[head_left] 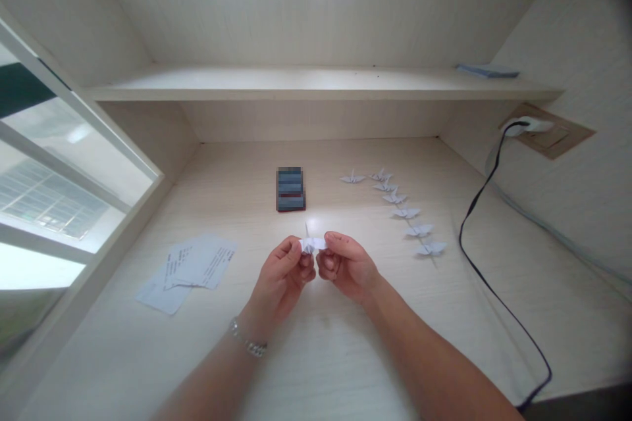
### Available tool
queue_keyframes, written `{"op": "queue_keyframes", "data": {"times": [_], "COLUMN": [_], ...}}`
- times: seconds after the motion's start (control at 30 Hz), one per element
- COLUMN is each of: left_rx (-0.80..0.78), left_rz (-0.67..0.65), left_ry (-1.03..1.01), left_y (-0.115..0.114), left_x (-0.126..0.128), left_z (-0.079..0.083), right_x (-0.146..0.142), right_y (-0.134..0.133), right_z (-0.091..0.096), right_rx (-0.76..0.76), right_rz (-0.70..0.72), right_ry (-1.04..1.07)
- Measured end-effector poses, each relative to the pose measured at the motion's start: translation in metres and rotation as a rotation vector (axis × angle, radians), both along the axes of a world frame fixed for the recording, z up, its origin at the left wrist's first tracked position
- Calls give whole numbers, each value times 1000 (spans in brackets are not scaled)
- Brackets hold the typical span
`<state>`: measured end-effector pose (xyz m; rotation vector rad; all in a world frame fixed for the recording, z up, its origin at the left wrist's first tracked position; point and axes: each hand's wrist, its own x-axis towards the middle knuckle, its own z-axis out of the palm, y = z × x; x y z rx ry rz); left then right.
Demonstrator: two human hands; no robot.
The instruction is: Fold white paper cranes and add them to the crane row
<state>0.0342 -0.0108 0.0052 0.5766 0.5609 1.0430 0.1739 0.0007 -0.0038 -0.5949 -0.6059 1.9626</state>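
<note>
Both my hands meet above the middle of the pale wooden desk [345,355]. My left hand [284,276], with a bracelet on its wrist, and my right hand [345,266] each pinch one side of a small white folded paper crane [312,242]. A thin point of the paper sticks up between my fingertips. To the right, several finished white paper cranes [405,212] lie in a curved row on the desk.
A few white printed paper slips [190,270] lie at the left. A small dark rectangular object [290,189] sits behind my hands. A black cable [486,276] runs from a wall socket [536,126] across the right side. A shelf [316,82] spans above; a blue pad [488,70] lies on it.
</note>
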Motion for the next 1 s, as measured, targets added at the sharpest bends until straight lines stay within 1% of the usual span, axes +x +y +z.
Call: {"op": "queue_keyframes", "data": {"times": [0.17, 0.27, 0.33, 0.47, 0.57, 0.63, 0.77, 0.87, 1.0], "left_rx": [8, 15, 25, 59, 89, 116, 173, 151, 70], "left_rz": [-6, 6, 16, 41, 97, 130, 134, 105, 81], "left_ry": [9, 29, 62, 166, 284, 378, 499, 461, 275], "left_y": [0, 0, 0, 2, 3, 4, 5, 4, 3], "left_x": [-1, -1, -1, -1, -1, -1, -1, -1, 0], "left_z": [1, 3, 3, 2, 1, -1, -4, -5, -3], "right_x": [-2, -3, -3, 1, 4, 4, 0, -4, -7], "right_y": [-1, -2, -1, 2, 5, 5, 3, 1, 0], "right_z": [1, 2, 3, 4, 4, 2, -1, -1, 2], "right_rx": [24, 19, 19, 29, 49, 91, 158, 99, -25], "right_rz": [-12, -8, -39, -152, -255, -300, -270, -235, -231], "right_ry": [62, 41, 16, -23, -123, -223, -373, -328, -183]}}
